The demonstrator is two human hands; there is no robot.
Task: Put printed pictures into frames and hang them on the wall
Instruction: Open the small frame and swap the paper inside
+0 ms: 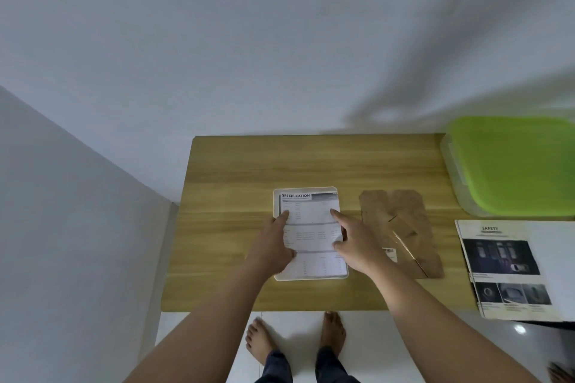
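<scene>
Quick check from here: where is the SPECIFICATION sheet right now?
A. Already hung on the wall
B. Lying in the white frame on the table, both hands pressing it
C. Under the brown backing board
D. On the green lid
B: the SPECIFICATION sheet lies within the white frame on the table, with the left hand and right hand flat on it.

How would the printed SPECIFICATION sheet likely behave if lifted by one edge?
The SPECIFICATION sheet looks like thin paper, so it would probably droop. Both hands, left hand and right hand, press it flat into the white frame, hinting it may curl or shift. Probably very light.
</scene>
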